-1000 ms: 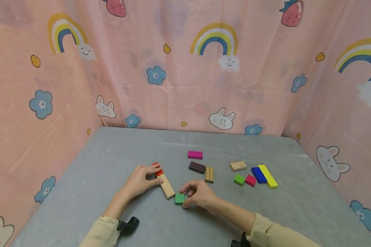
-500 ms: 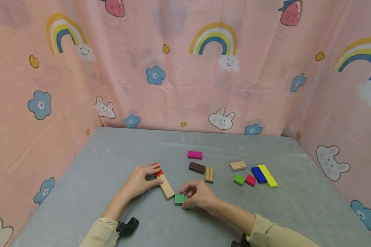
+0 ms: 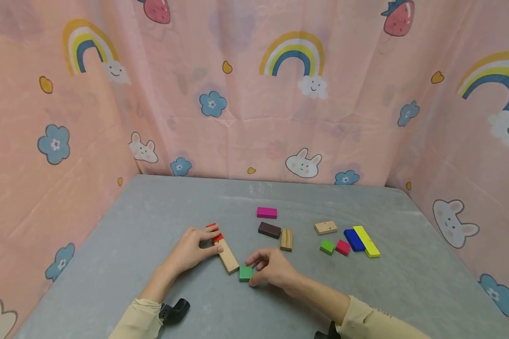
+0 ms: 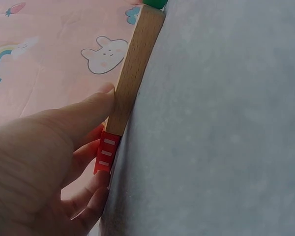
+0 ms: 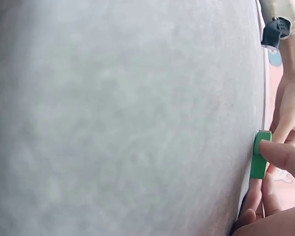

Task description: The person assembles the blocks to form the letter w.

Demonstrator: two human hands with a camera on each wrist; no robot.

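Note:
My left hand steadies a red block and the long plain wooden block joined end to end with it. Its thumb touches the wooden block's side, and its fingers curl at the red one, which shows pale marks on its side in the left wrist view. At the wooden block's near end lies a square green block. My right hand pinches this green block; in the right wrist view the thumb presses one face of the green block, with fingers at its end.
Behind the right hand lie a magenta block, a dark brown block and a grooved wooden block. Farther right are a pale wooden block, light green, pink-red, blue and yellow blocks.

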